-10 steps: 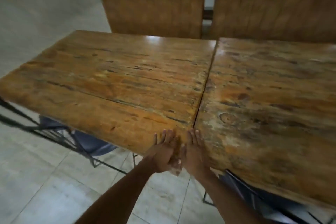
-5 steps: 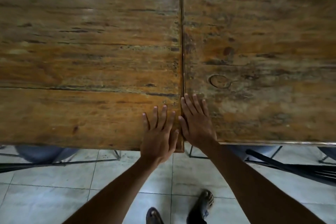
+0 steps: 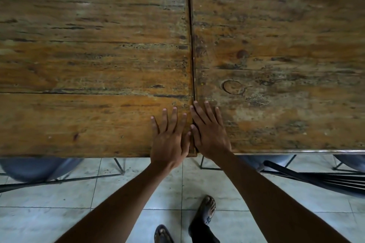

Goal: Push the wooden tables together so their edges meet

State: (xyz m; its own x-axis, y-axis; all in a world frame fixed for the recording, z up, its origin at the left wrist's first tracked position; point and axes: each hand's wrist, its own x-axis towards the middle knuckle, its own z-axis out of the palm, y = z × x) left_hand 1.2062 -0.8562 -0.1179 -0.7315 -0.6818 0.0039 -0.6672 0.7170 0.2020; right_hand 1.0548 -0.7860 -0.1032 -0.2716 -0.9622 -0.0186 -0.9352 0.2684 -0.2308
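- While the two tops are lying almost flush, I am reading this as the closing check of the push rather than the push itself.
- Left table (image 3: 88, 65): I am seeing it filling the left half of the view, its near corner jutting slightly past its neighbour's front edge.
- Right table (image 3: 276, 65): it is lying directly alongside, with only a thin dark seam (image 3: 192, 45) running between the two tops from far edge to near edge.
- Left hand (image 3: 169, 140): I am keeping it flat and palm down on the left top just beside the seam, fingers spread and gripping nothing.
- Right hand (image 3: 210, 134): it is lying flat on the right top, fingers extended and slightly apart, holding nothing, index finger lying on the seam.
- Handling note: I am judging that pressing both palms down and drawing them towards each other is closing the seam best, since a one-sided shove is likely to skew the tops.
- Caution: I am minding the fingertips nearest the seam, which could be pinched.
- Underneath: metal legs (image 3: 118, 165) are standing on the tiled floor (image 3: 59, 213) and may be dragging.
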